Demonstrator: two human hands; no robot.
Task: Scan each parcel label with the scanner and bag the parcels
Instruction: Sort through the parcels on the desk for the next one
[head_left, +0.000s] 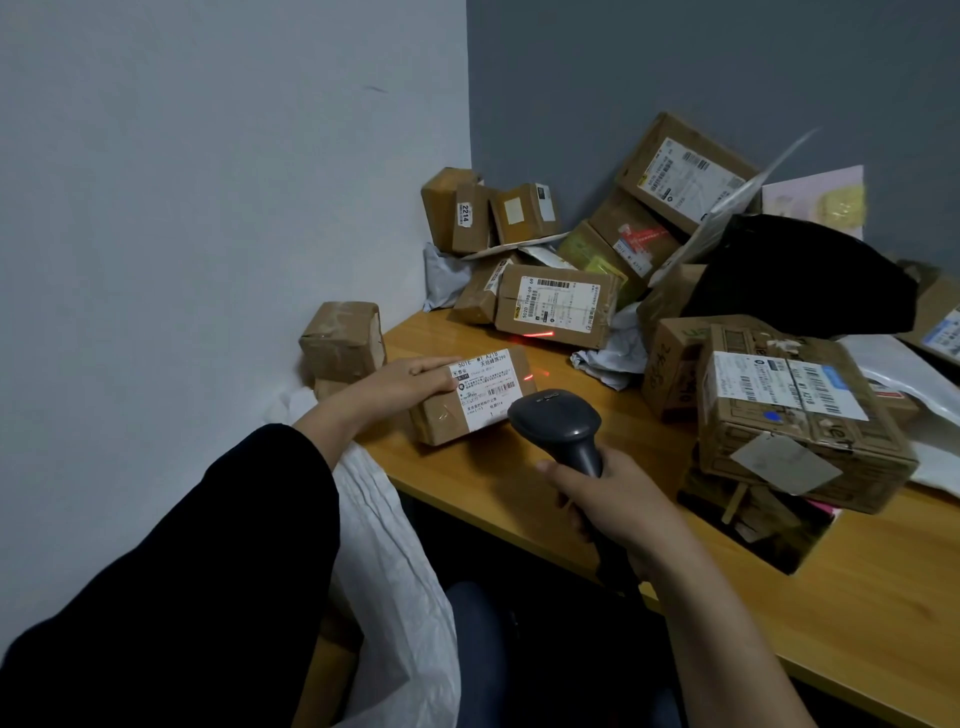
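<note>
While I watch through the head camera, the left hand (415, 376) rests on the near-left end of a small brown parcel (441, 421) lying flat on the wooden desk (519, 483), close to its left edge, fingers laid fairly straight across the top and touching the edge of the white label (485, 387). That label faces up and I can read "501E M1 A21B" along its top line, with a barcode lower down; the smaller print is too fine to read. The right hand (623, 501) is wrapped around the handle of a dark grey scanner (558, 421), whose head hangs just beside the parcel's near-right corner. Its red line (537, 335) falls beyond the label, on the desk and the lower face of a box (558, 306) whose label starts "502D". Further back, a small box (470, 218) carries a sticker reading "2214". A white sack (384, 530) hangs off the desk's left edge, under my left forearm.
</note>
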